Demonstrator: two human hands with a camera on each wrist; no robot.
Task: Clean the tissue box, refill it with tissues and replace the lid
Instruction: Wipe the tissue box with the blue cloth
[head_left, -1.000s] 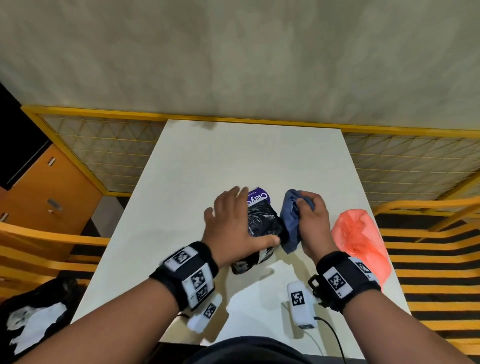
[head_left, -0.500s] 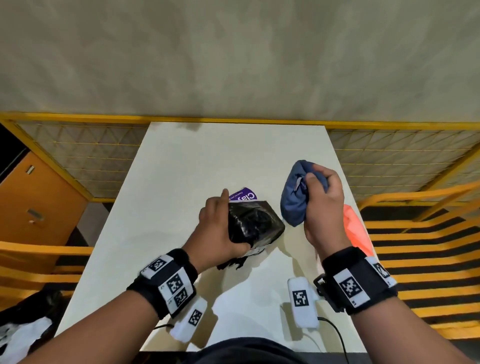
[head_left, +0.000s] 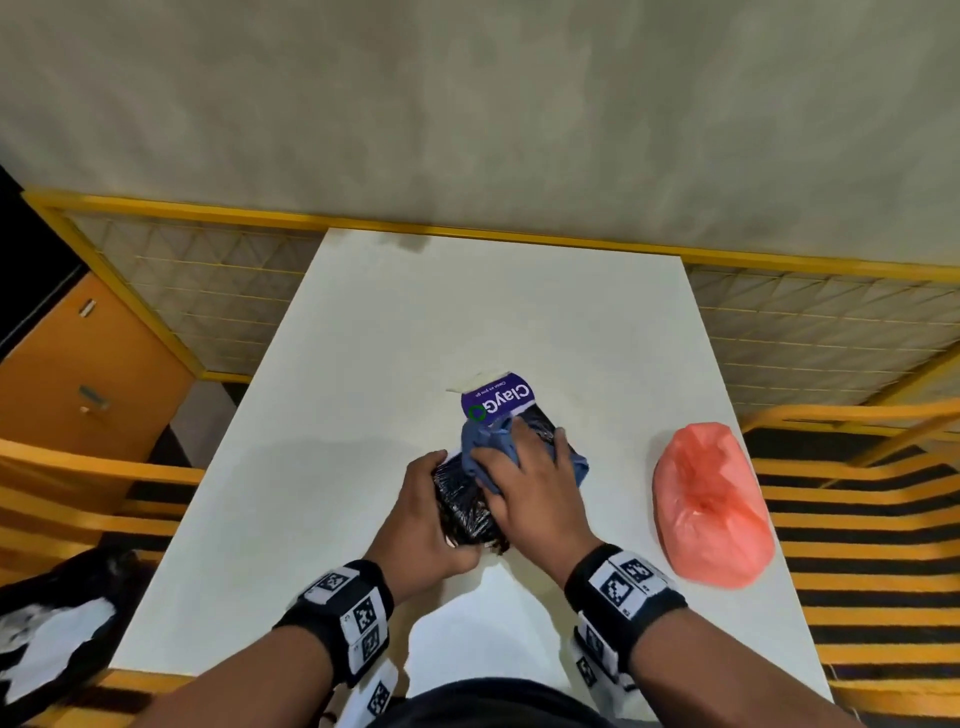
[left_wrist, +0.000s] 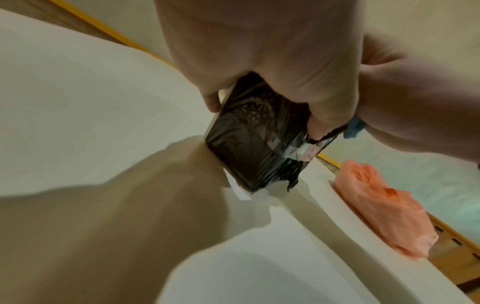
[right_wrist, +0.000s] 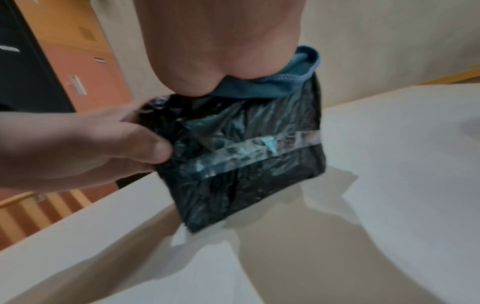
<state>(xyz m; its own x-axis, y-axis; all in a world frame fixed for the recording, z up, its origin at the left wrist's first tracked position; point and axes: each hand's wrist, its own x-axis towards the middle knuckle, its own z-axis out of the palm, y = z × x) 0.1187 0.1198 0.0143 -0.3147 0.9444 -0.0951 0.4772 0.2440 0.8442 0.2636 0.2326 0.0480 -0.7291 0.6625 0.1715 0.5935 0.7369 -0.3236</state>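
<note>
- While the wiping step is judged to be in progress, the tissue box, wrapped in black film with a strip of clear tape, is tilted with one lower corner on the white counter, near its front-centre.
- The left hand forms the holding grip: thumb and fingers are curled round the near-left end of the box. This presumably braces the box against the wiping force.
- The right hand presses a blue cloth onto the upper face of the box. Its fingers are bent over the bunched cloth and clamp it against the box, so the cloth cannot slip.
- The tilt likely presents the upper face to the cloth.
- A purple-labelled pack lies just beyond the box, in contact with it or very nearly; which cannot be determined.
- An orange plastic bag lies well apart at the right edge of the counter, clear of the wiping area.
- No separate lid can be identified; refilling and lid replacement are judged outstanding.
</note>
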